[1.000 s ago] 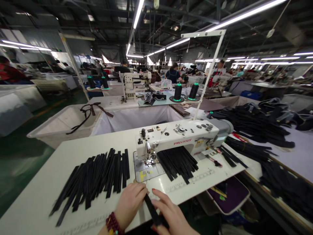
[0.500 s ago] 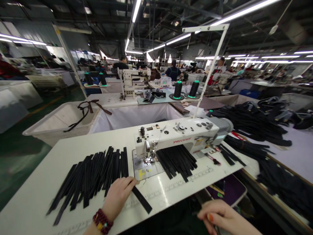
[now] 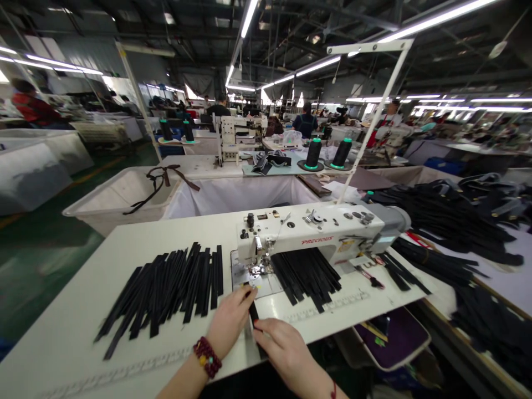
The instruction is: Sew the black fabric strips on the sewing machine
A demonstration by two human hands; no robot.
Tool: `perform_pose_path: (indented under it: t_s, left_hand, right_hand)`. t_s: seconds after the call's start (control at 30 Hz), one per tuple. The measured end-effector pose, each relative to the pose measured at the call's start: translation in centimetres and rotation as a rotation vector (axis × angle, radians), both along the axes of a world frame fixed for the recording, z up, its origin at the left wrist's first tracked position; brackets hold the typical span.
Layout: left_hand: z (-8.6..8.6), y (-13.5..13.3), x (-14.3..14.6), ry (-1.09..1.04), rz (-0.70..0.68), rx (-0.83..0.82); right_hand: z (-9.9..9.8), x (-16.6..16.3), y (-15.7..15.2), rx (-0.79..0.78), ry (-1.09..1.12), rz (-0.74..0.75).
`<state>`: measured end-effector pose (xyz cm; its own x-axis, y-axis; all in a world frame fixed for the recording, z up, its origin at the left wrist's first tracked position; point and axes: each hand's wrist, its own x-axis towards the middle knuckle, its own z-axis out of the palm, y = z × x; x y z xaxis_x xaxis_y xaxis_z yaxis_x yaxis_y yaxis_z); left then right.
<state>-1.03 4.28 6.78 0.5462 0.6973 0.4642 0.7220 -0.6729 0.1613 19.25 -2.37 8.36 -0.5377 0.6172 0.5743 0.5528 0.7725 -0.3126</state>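
My left hand (image 3: 230,318) and my right hand (image 3: 282,346) both rest on one black strip (image 3: 252,311) lying on the white table (image 3: 75,327). Its far end points toward the needle plate (image 3: 255,280) of a white sewing machine (image 3: 311,235). Fingers of both hands press down on the strip, the left near its upper end, the right lower down near the table's front edge. A fanned row of black strips (image 3: 166,291) lies left of my left hand. Another stack of black strips (image 3: 305,274) sits under the machine's arm.
Two black thread cones (image 3: 328,152) stand behind the machine on a stand. A heap of black straps (image 3: 449,213) covers the table to the right. A white bin (image 3: 120,199) with a brown strap sits at the back left. Other people work at distant tables.
My right hand has come back up from below the table edge onto the strip. My left hand has slid the strip rightward, now lined up toward the needle plate.
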Motion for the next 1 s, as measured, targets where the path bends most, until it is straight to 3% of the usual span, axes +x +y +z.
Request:
perform_pose_path:
  t_s: [0.1, 0.2, 0.5, 0.73, 1.0]
  left_hand:
    - [-1.5, 0.3, -1.4, -0.007, 0.074, -0.077]
    - [-2.6, 0.6, -2.2, 0.033, 0.038, -0.092]
    - [-3.0, 2.6, -1.4, 0.126, 0.027, -0.063]
    - [-3.4, 3.4, -1.6, 0.118, 0.005, -0.094]
    - [-3.0, 3.8, -1.2, 0.148, 0.03, -0.128]
  right_hand:
    - [-2.6, -0.3, 1.7, -0.009, -0.033, -0.073]
    - [-4.1, -0.3, 2.3, -0.031, -0.049, -0.059]
    - [-4.6, -1.0, 3.3, -0.035, 0.006, -0.108]
    - [-4.5, -0.5, 3.5, -0.064, -0.03, -0.037]
    - [-5.1, -1.0, 3.6, -0.034, -0.008, -0.115]
